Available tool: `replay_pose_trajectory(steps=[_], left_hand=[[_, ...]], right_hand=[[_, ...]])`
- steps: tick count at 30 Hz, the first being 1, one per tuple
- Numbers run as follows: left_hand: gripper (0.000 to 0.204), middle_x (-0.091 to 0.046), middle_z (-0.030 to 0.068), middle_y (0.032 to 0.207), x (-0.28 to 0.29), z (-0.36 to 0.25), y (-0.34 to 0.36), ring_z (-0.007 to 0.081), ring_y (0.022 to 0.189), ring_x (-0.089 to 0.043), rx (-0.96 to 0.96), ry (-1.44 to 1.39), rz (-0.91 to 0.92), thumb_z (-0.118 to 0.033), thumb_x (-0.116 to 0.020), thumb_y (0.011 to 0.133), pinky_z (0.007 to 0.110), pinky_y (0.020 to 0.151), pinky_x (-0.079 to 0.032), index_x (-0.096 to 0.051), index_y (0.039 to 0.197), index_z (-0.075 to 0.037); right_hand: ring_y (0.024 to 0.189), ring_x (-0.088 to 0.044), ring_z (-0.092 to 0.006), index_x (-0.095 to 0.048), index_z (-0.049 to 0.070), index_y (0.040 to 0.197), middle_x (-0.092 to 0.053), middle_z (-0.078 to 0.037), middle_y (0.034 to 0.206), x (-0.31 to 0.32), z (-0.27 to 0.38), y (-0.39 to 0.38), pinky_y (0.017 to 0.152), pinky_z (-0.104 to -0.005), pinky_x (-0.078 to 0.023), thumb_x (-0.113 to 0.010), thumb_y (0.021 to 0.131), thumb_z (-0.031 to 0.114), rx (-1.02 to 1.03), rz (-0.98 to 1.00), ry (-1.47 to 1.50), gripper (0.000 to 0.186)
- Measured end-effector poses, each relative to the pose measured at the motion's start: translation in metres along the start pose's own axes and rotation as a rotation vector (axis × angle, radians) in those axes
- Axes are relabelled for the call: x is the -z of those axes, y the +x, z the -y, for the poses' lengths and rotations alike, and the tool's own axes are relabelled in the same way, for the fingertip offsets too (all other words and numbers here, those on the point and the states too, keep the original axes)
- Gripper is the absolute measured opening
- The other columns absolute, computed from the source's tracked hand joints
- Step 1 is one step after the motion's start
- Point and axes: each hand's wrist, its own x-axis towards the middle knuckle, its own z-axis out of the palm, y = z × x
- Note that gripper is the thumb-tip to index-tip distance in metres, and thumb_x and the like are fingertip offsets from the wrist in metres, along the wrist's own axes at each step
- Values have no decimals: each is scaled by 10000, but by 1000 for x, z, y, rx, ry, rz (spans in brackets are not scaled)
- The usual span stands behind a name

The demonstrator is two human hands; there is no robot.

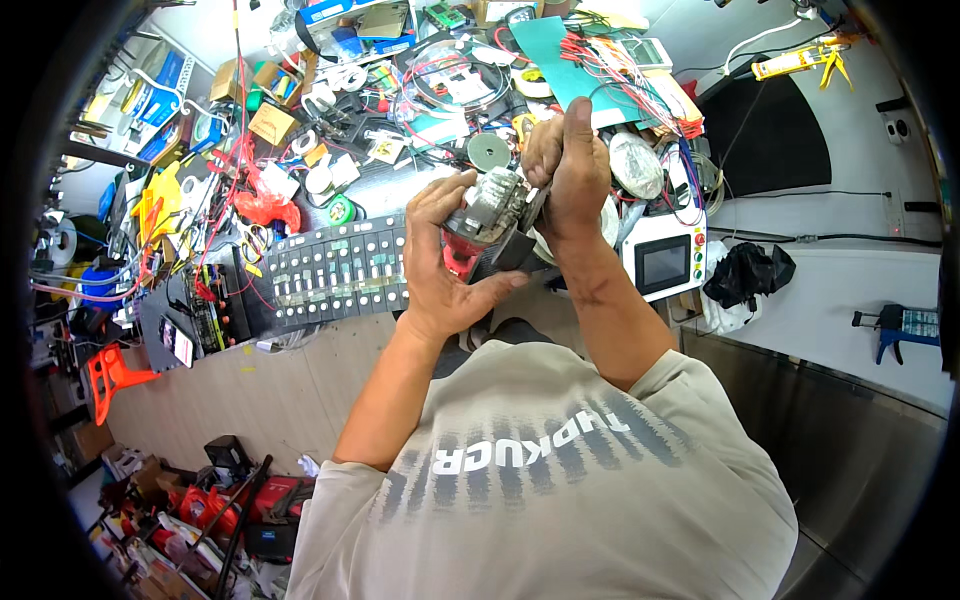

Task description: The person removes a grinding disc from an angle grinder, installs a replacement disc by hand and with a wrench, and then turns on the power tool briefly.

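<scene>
Metal part: a rough grey metal part [490, 205] is held up at the centre of the frame, in front of the bench edge; its underside is partly hidden.
Left hand: the part is clasped by the left hand [440, 262], its fingers wrapped over the left side and its thumb stretched out below.
Right hand: the right hand [572, 172] is placed at the part's right edge, fingers curled and thumb raised; whether anything is gripped there cannot be told.
Spacing: the hands are kept close together, with the part seen between them.
Below the part: a red piece [460, 254] is partly covered by the left hand.
Bench, left of centre: a dark panel [340, 270] is lined with rows of pale round pieces; a green roll [341, 210] is set just beyond it.
Bench, upper centre: a green disc [488, 152] is seen near the hands; farther right, a teal sheet [540, 50] is partly covered by red wires [590, 55].
Right of centre: a white machine [665, 262] is fitted with a dark screen and coloured buttons; a black bag [750, 273] is seen beside it.
Left edge: a phone [177, 341] is propped above an orange object [115, 380].
</scene>
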Motion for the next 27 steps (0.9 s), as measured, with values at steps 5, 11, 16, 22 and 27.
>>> replay_pose_trajectory(steps=[5,11,16,22,27], left_hand=[[1069,-631,236,1584,-12,-11,-1,383,1489,-582,39,31,-98,-653,-1014,793,493,1257,-448,-548,1482,18],[1051,-640,223,1561,-5,-12,2,348,1460,-601,103,21,-49,-611,-1036,785,472,1245,-457,-549,1466,23],[1051,-648,219,1546,-2,-7,2,339,1446,-607,132,-51,-81,-591,-1051,770,471,1254,-454,-545,1456,23],[1043,-638,242,1563,-1,-12,-4,351,1447,-616,95,-2,-88,-579,-1059,766,477,1240,-474,-536,1450,9],[1041,-629,265,1581,0,-17,-2,366,1488,-604,163,-60,-74,-552,-1077,751,482,1254,-480,-521,1444,-10]], right_hand=[[541,-387,-104,-453,119,639,-456,10,613,-7,-1,-2,536,-315,-310,-477,1250,532,69,62,-46,737],[570,-392,-151,-452,69,677,-441,-20,626,-10,9,-4,566,-363,-303,-509,1242,414,432,252,-346,665],[585,-457,-180,-530,20,722,-496,-47,656,-12,6,-6,574,-372,-359,-538,1222,365,529,301,-362,608],[583,-491,-122,-572,68,717,-552,-33,652,-14,2,-4,575,-320,-399,-451,1246,554,38,-59,-119,729],[574,-424,-141,-499,75,683,-483,-33,626,-13,9,-12,578,-341,-324,-464,1248,510,316,200,-281,714]])
